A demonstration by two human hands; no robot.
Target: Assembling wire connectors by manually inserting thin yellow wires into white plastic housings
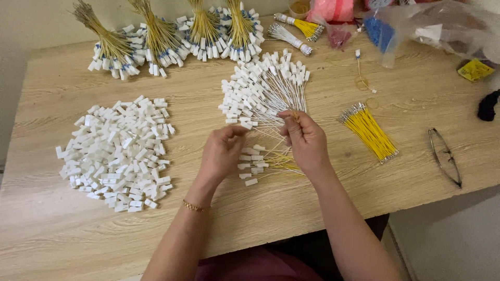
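Wooden table carries a fan of white-tagged wires mid-table (just beyond both hands). Left hand pinches one white tag; right hand grasps a thin wire.

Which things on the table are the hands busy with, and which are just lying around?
Busy with:
left hand and right hand, thin wires, small white plastic pieces, white pile, loose yellow wires

Lying about:
glasses, plastic bags, yellow packet

4 tied bunches of yellow wires w/ white plugs at the back. 1 big pile of white plugs. 1 loose bunch of yellow wires. 1 pair of glasses. 2 hands.
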